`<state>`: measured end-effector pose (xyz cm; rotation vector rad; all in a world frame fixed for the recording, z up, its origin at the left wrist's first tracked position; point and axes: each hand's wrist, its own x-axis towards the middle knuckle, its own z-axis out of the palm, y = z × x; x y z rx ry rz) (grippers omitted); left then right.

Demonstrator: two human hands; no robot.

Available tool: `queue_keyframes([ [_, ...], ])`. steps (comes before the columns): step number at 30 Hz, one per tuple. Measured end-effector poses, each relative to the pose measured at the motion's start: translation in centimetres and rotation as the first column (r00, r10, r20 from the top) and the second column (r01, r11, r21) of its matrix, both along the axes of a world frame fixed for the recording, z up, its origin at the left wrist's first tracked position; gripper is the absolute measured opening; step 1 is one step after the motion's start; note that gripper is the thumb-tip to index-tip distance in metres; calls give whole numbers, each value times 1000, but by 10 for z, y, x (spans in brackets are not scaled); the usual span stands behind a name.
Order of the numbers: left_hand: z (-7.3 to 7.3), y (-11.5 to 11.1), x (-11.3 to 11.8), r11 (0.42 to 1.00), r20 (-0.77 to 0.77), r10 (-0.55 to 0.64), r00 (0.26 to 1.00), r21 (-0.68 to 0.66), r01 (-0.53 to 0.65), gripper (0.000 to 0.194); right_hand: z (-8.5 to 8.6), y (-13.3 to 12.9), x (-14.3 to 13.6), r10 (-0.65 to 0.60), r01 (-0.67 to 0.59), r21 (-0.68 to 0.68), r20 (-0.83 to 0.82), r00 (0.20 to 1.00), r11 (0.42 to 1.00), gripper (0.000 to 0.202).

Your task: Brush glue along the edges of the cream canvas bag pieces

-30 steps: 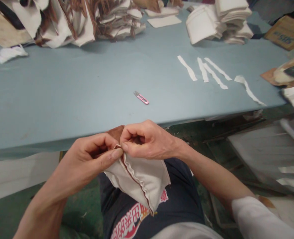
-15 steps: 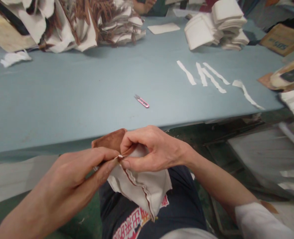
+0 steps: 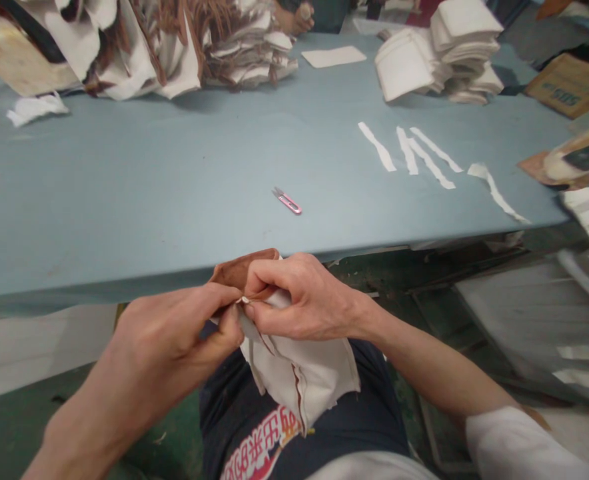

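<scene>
Over my lap hangs a sewn fabric piece (image 3: 319, 373), off-white on one face and brown on the other, with a brown-edged seam running down it. My left hand (image 3: 174, 327) pinches its upper edge between thumb and fingers. Close beside, fingertips nearly touching the left ones, my right hand (image 3: 299, 297) pinches the same seam. The brown face (image 3: 239, 265) shows behind the hands, near the table edge. Pink-handled thread snips (image 3: 287, 201) lie on the table beyond, touched by neither hand.
The blue-green table (image 3: 139, 187) bears heaped brown-and-white pieces (image 3: 164, 53) at back left and stacked off-white pieces (image 3: 424, 57) at back right. Several white strips (image 3: 407, 150) lie at right. A cardboard box (image 3: 567, 87) stands far right. Another person's hand (image 3: 299, 19) shows at the far side.
The fabric piece has shifted slightly right and more of its brown face shows. My left thumb has bent and moved along the seam; both hands still pinch it.
</scene>
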<state>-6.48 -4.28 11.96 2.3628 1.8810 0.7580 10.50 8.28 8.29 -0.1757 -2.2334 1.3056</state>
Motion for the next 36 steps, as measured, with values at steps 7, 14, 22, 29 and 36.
queue_keyframes([
  [7,-19,6,11,992,476,127,870,-72,-105,19,-1,-6,-1,51,-32,-186,97,994,982,22],
  [14,-26,0,4,967,601,144,786,-254,17,16,1,2,0,126,-65,-275,210,970,959,26],
  [22,-27,1,-11,913,626,188,757,-395,100,21,12,7,10,129,-110,-121,164,978,987,7],
  [29,-26,1,-5,903,585,205,785,-422,79,26,13,4,17,-54,5,314,146,988,949,5],
  [36,-16,6,14,931,520,186,834,-365,20,27,4,1,14,-109,126,332,-68,992,935,14],
])
